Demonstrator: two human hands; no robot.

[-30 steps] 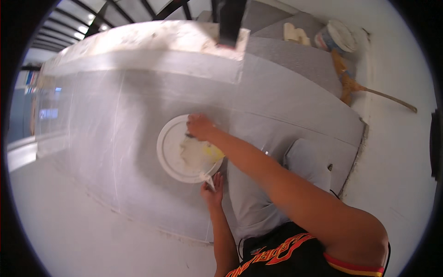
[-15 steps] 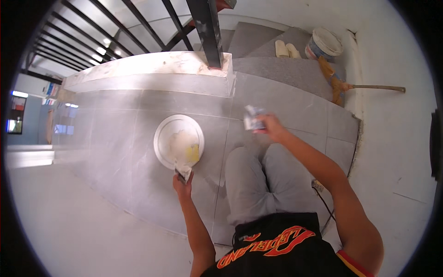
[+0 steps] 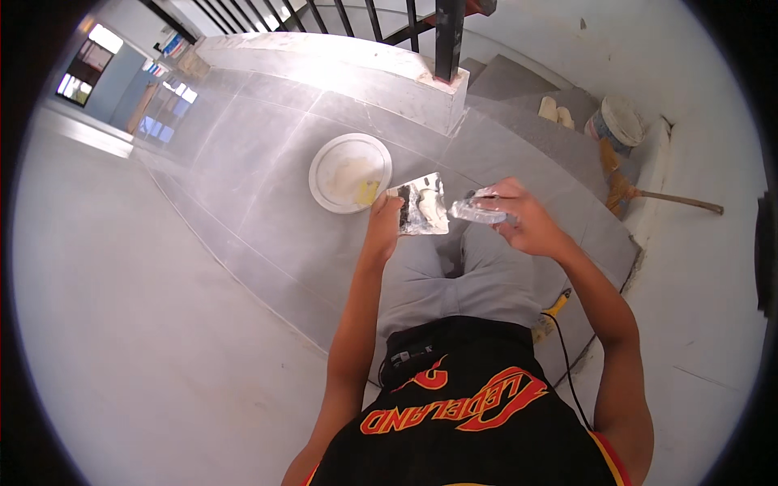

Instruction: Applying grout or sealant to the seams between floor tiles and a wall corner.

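My left hand [image 3: 383, 217] is closed on the handle of a flat metal putty knife [image 3: 423, 204], blade up and smeared with pale filler. My right hand [image 3: 523, 219] pinches a second, narrower metal scraper [image 3: 478, 211] by its handle, its tip pointing left toward the first blade; the two blades sit just apart, above my grey-trousered knees. On the grey tiled floor [image 3: 267, 186] ahead, just left of my left hand, lies a round white plate [image 3: 350, 172] holding pale filler with a yellow patch. Beyond it runs a low concrete ledge [image 3: 340, 69] carrying black railing posts [image 3: 448, 36]. Far right, near the wall: a white-lidded bucket [image 3: 616, 123] and a wooden-handled broom [image 3: 648, 193]. A black cable [image 3: 563, 356] trails by my right hip.
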